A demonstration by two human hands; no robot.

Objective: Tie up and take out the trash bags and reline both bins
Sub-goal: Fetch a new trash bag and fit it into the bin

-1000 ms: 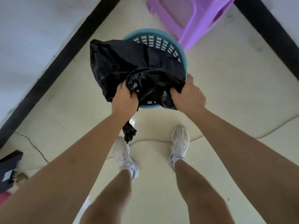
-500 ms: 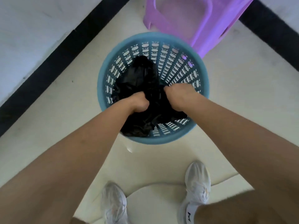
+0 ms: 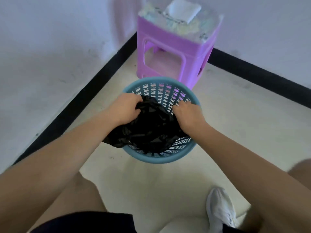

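Note:
A round blue lattice bin (image 3: 168,159) stands on the pale floor in the room's corner. A crumpled black trash bag (image 3: 151,126) lies inside it, with one fold spilling over the near left rim. My left hand (image 3: 125,109) grips the bag's edge at the bin's left side, fingers curled into the plastic. My right hand (image 3: 186,116) is inside the bin at the right, fingers curled on the bag's edge against the lattice wall. The bin's bottom is hidden by the bag.
A purple plastic stool (image 3: 175,47) stands just behind the bin, with a white folded item (image 3: 182,10) and bagged things on top. White walls with a black baseboard (image 3: 84,96) meet in the corner. My white shoe (image 3: 219,207) is on the floor at lower right.
The bag went from held above the bin down into it. My hands have since spread apart toward the rim, pulling the bag wider, and the view tilted up, revealing the stool's top.

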